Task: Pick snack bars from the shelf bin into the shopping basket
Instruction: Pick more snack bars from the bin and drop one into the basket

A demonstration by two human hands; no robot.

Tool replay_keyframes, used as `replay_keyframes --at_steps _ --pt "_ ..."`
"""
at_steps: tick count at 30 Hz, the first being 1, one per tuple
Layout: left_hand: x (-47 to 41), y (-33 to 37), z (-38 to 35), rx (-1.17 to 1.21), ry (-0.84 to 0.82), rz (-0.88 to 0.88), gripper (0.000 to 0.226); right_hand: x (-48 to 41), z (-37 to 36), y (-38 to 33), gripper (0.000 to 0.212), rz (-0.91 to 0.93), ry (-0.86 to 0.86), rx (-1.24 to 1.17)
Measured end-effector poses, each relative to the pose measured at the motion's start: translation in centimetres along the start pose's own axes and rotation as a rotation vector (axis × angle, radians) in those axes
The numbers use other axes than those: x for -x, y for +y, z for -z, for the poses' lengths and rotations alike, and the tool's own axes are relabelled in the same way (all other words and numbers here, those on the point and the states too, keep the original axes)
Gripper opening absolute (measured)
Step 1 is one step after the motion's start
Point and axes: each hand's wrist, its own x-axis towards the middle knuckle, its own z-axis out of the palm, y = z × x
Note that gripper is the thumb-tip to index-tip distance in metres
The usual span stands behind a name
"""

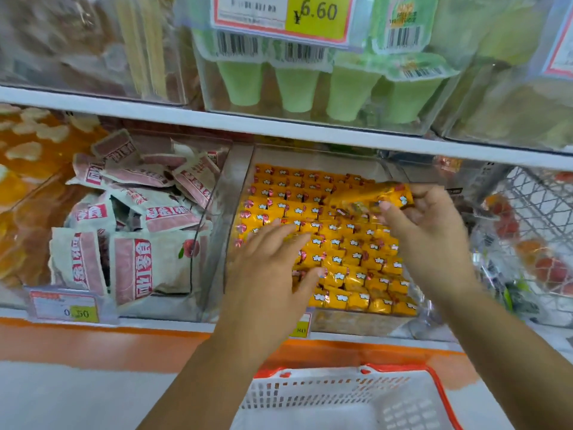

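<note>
Presently, head view, the only one supplied: the right hand (434,225) is raised over the back right of the bin (238,181), fingers curled and pinching a held bar (383,198) in a yellow wrapper. The wrapper is blurred, so whether it is one bar or several cannot be told. The left hand (273,265) lies lower, fingers straight and spread, flat on the packed rows of bars (341,252) near the bin's front left; it grips nothing. The bin looks close to full, with its rows largely in order. The basket (310,395) sits below the shelf edge, directly under both forearms, and the part in view shows only white perforated wall and floor, with no bar seen inside. To the left, a neighbouring bin holds pink-and-white packets (130,228), which are not part of this job. Assessment: the task is at an early stage. One pick is in hand and lifted clear of the rows, but not yet delivered. Outstanding items are carrying the held bar down into the basket, releasing it, and making further picks from the bin as required.
</note>
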Motion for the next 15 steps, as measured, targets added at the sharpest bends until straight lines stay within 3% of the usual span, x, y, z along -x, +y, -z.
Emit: replay_keyframes --at_steps 4,8,12,15 --pt "-0.2 -0.7 -1.2 -0.109 -0.009 -0.039 0.06 -5.1 -1.5 0.9 0.013 0.194 -0.036 0.444" --pt "-0.4 -0.8 -1.5 -0.128 -0.001 -0.027 0.055 -9.2 -3.9 1.6 0.025 0.136 -0.258 0.714" --pt "-0.5 -0.8 -1.5 -0.147 -0.004 -0.032 0.055 -10.9 -5.5 2.5 0.037 0.1 -0.43 0.807" --pt "-0.4 -0.8 -1.5 -0.147 -0.005 -0.031 0.054 -11.5 -5.5 2.5 0.032 0.105 -0.575 0.862"
